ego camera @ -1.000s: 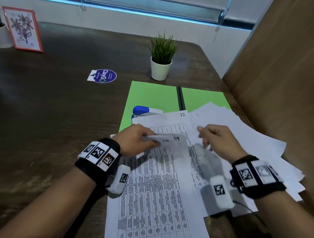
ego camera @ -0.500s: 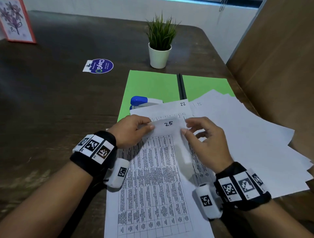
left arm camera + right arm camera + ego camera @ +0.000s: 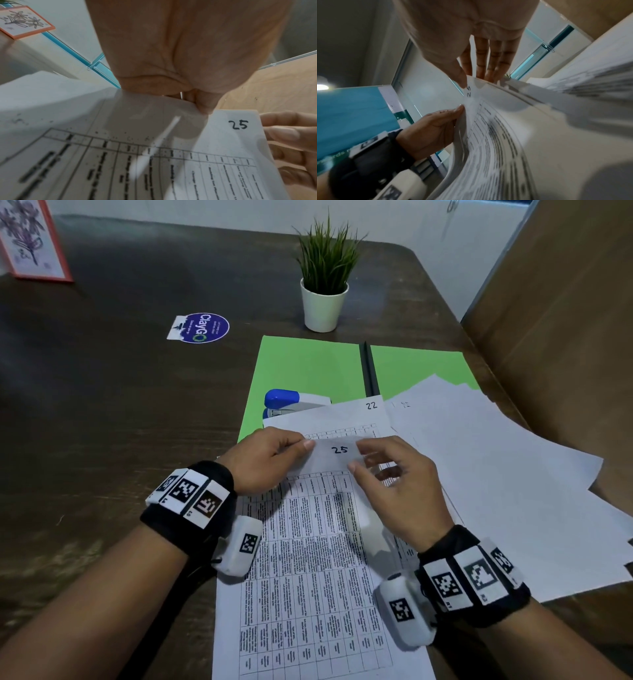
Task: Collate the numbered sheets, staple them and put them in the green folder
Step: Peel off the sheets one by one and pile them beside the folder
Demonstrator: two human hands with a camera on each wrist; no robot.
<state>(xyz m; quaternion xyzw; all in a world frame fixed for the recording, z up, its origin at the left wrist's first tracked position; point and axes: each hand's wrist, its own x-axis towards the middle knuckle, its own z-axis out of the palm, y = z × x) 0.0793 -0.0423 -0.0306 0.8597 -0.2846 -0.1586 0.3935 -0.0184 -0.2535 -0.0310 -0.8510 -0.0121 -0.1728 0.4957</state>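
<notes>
1. White paper everywhere: one sheet marked 25 [image 3: 337, 451] lifted at its top edge, one sheet marked 22 [image 3: 346, 412] flat beneath it, and a loose fan of sheets [image 3: 496, 474] spread to the right, too overlapped to count.
2. Two hands. Left hand [image 3: 263, 460] pinches the top left edge of sheet 25 between thumb and fingers; right hand [image 3: 400, 491] pinches its right corner, thumb on top, fingers behind.
3. One green folder [image 3: 308, 368], lying open and flat, dark spine down its middle, partly under the paper.
4. One stapler [image 3: 291, 404], blue cap, grey body, on the folder's left half, its near end under sheet 22.
5. One potted plant [image 3: 323, 285], white pot; one round purple sticker [image 3: 202, 327]; one orange-framed picture [image 3: 30, 244].
6. Dark wood-grain table [image 3: 102, 422]; brown panel [image 3: 565, 320] at right; pale wall behind.
</notes>
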